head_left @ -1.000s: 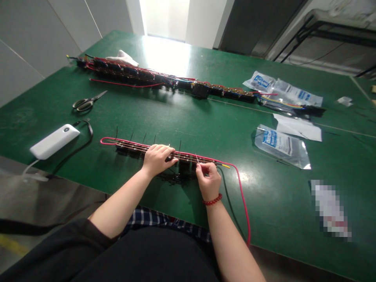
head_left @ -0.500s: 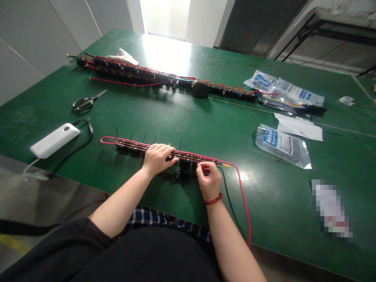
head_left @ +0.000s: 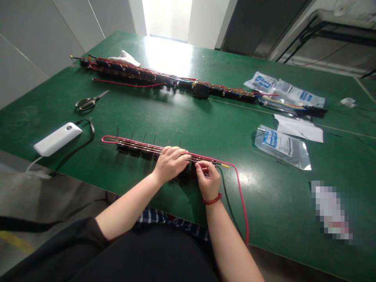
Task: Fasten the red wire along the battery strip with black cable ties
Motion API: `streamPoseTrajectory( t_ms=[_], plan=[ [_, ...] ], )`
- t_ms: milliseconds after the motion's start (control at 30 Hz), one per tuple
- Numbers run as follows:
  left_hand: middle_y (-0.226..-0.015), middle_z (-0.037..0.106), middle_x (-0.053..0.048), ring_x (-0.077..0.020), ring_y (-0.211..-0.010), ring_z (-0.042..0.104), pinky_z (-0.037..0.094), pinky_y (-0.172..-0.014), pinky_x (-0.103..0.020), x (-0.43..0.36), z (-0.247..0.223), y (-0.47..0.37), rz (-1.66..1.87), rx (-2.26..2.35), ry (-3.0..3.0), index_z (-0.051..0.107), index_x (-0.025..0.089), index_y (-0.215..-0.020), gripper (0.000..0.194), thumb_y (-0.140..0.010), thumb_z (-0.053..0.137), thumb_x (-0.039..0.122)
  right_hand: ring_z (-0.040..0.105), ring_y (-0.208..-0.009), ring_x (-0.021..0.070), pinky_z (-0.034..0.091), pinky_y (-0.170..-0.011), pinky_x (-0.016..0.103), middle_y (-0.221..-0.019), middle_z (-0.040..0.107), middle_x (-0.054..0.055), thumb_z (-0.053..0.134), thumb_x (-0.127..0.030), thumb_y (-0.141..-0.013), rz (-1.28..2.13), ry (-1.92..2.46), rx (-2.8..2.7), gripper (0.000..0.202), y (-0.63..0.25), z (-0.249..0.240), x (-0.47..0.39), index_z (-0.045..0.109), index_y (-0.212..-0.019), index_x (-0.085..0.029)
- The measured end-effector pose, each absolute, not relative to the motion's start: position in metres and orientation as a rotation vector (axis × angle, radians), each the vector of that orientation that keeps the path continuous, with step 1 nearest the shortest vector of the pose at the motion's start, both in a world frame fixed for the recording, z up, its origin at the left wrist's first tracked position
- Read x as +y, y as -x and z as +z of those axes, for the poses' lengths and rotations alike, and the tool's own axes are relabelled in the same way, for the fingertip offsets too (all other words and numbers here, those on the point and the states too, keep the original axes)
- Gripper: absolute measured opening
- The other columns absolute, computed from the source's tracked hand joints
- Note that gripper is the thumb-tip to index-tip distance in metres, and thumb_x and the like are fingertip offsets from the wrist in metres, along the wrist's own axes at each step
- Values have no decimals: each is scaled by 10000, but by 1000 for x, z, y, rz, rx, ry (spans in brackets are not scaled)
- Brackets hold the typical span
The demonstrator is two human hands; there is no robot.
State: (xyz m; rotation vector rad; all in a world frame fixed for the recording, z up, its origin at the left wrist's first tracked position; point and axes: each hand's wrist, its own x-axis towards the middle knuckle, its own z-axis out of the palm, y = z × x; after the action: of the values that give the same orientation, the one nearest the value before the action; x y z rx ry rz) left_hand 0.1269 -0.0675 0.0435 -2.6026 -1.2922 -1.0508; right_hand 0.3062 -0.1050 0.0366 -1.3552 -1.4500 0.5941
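Observation:
In front of me on the green table lies a long, narrow black assembly (head_left: 138, 147) with metal rods along its top and several thin black ties sticking up from it. A red cable (head_left: 241, 192) runs along its far side, loops at the left end and hangs toward the table's front edge on the right. My left hand (head_left: 172, 162) rests over the middle of the assembly, fingers bent across the top. My right hand (head_left: 209, 178) is at its right end, thumb and forefinger pinched together; whatever they hold is too small to make out. A yellow tip (head_left: 225, 166) shows just beyond.
A longer wired assembly (head_left: 182, 84) stretches across the back of the table (head_left: 158, 121). Scissors (head_left: 89, 102) and a white power-bank-like box (head_left: 57, 139) with cables lie at left. Plastic packets (head_left: 282, 147) and white paper (head_left: 299, 128) are at right.
My left hand has slid right along the assembly, closer to my right hand. My right hand stays in nearly the same place, still pinched.

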Motion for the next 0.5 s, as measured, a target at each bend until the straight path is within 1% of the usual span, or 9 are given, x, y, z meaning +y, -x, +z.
streamPoseTrajectory(
  t_ms=[100,233,333,500],
  plan=[
    [-992,734,12,-168,-996,621,397,-910,-365,-66,45,-129,-1023,-1242,2672,688,276,-964,121,-923,574,274,645,-732,144,544,-623,269,-863,695,28,623,-306,-879,638,1320,-1444,108,-307,38,-106,664,-896,-207],
    [-977,739,8,-166,-979,631,407,-889,-366,-68,45,-128,-980,-1246,2719,689,279,-977,142,-933,554,280,649,-734,149,547,-627,275,-855,697,28,630,-317,-872,693,1299,-1443,114,-308,40,-108,664,-876,-208],
    [-939,739,20,-156,-948,638,418,-891,-360,-71,43,-128,-973,-1255,2729,689,288,-951,145,-930,549,261,645,-726,149,550,-628,278,-847,692,28,633,-330,-867,737,1295,-1428,124,-307,41,-107,659,-882,-210],
    [-905,735,23,-153,-915,638,434,-895,-357,-73,42,-129,-994,-1275,2704,679,275,-912,117,-916,563,255,644,-728,139,560,-655,273,-841,668,13,657,-316,-840,854,1246,-1381,201,-306,39,-106,627,-1014,-220]
  ],
)
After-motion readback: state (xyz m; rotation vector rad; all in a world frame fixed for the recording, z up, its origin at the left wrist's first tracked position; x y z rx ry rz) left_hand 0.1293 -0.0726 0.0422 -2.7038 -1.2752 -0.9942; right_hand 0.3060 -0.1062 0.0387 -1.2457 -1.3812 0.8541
